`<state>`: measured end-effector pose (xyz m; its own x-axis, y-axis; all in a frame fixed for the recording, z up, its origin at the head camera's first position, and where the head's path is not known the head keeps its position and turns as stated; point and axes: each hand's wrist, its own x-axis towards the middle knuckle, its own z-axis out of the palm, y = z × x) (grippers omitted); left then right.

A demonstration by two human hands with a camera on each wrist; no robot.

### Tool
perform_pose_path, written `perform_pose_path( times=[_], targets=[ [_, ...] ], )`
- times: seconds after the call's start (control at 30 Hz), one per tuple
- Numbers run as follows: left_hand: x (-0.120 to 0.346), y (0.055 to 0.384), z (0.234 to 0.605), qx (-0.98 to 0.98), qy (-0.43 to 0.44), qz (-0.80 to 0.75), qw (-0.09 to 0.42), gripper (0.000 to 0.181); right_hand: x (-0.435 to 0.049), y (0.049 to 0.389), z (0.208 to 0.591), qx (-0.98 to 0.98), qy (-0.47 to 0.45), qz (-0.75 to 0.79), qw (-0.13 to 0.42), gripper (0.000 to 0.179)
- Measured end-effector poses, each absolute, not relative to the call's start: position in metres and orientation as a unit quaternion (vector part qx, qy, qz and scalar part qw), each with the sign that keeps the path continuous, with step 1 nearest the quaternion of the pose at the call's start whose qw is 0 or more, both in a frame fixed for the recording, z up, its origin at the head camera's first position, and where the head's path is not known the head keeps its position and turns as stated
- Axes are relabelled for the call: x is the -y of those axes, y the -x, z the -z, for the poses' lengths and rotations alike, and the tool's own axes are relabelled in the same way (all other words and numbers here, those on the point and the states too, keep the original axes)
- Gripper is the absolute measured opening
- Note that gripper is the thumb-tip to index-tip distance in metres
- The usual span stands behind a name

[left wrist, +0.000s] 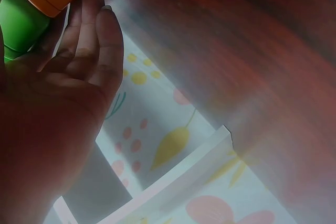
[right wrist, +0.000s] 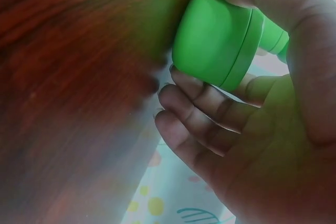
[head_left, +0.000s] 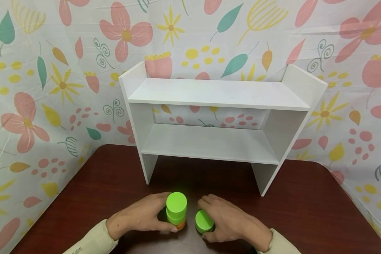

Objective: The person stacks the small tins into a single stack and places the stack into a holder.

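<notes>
Thumb and fingers of the left hand (head_left: 143, 213) wrap a green-over-orange stack (head_left: 176, 206) in the head view, apparently to keep it upright; we see the right hand (head_left: 227, 220) gripping a lone green container (head_left: 204, 221) near it on the dark table (head_left: 85, 197), before the white shelf (head_left: 209, 141). In the left wrist view, we find long fingers cupping the stack. In the right wrist view, thumb and fingers bracket the green container, lower fingers slightly bent.
</notes>
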<state>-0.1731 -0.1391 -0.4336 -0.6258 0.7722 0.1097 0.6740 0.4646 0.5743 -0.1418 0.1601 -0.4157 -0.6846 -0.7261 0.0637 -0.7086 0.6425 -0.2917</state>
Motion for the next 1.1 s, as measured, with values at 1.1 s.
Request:
perform_pose_path(
  times=[1.1],
  targets=[
    [0.139, 0.173, 0.432, -0.855, -0.424, -0.288, 0.078, 0.067, -0.167, 0.141, 0.392, -0.912, 0.385, 0.141, 0.014, 0.046]
  ],
)
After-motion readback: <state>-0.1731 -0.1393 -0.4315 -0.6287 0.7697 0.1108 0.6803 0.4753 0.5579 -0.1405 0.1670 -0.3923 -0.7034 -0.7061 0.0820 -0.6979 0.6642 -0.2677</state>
